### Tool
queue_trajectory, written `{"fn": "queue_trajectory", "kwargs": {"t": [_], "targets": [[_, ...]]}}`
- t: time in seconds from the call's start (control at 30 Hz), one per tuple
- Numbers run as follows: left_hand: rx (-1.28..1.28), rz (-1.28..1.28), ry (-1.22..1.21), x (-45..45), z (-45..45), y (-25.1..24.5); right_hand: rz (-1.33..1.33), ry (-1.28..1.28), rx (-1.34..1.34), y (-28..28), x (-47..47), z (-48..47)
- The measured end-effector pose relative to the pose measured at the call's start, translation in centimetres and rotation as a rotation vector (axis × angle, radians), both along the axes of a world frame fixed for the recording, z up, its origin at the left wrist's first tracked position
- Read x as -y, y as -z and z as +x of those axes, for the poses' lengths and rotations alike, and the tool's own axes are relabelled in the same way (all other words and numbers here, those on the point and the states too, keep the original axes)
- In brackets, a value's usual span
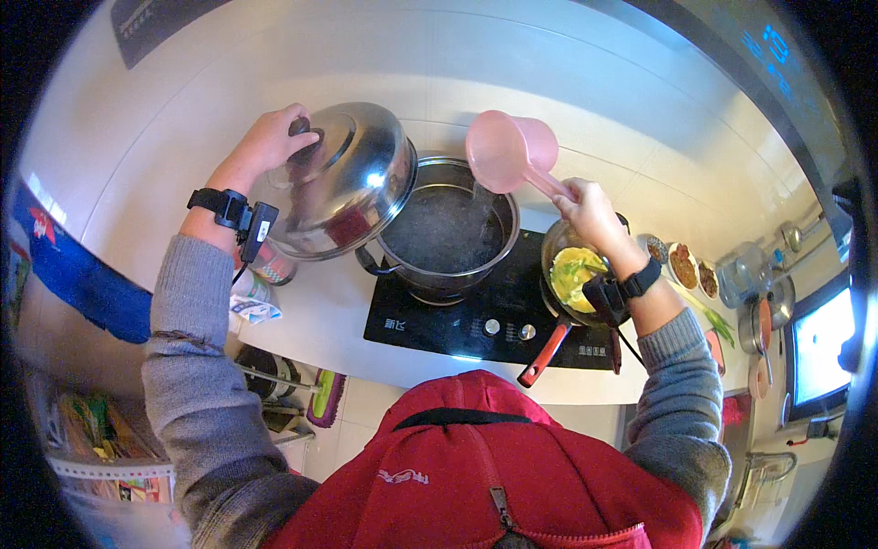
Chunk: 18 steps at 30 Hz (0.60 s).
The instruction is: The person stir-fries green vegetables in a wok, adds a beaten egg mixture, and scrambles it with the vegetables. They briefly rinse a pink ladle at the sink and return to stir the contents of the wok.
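My left hand (280, 137) grips the black knob of a domed steel lid (357, 171), which is tilted up at the left of a large steel pot (447, 274). In my right hand (591, 209) is the handle of a pink plastic dipper (499, 152). The dipper tips over the pot's far right rim, and water appears to run from it into the dark liquid (442, 230). Beneath my right wrist sits a frying pan (557, 240) with a red handle, holding yellow egg with green pieces (571, 278). Its right side is partly hidden by the wrist strap.
Pot and pan stand on a black two-knob cooktop (425, 329). Cans and a packet (257, 307) lie left of it. To the right are small bowls (684, 266), green onions (717, 319) and stacked pans (754, 326). A range hood edge (775, 75) curves overhead.
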<state>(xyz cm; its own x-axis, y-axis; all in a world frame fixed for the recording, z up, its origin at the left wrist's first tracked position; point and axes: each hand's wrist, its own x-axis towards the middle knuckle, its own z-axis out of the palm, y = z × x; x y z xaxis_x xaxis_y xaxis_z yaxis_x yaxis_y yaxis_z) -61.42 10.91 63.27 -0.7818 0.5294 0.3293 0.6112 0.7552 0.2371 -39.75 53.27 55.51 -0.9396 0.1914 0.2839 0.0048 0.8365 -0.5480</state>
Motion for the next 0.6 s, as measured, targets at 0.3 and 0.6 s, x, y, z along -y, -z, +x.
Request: {"fn": "queue_trajectory", "kwargs": {"t": [0.3,0.6], "targets": [[0.006,0.004,0.124,-4.4,-0.3,0.4,-0.964,0.1,0.032,-0.4,0.1,2.2],[0.001,-0.033,0.278,-14.5,0.4,3.5,-1.218,0.093,-0.12,0.4,-5.0,8.8]]}}
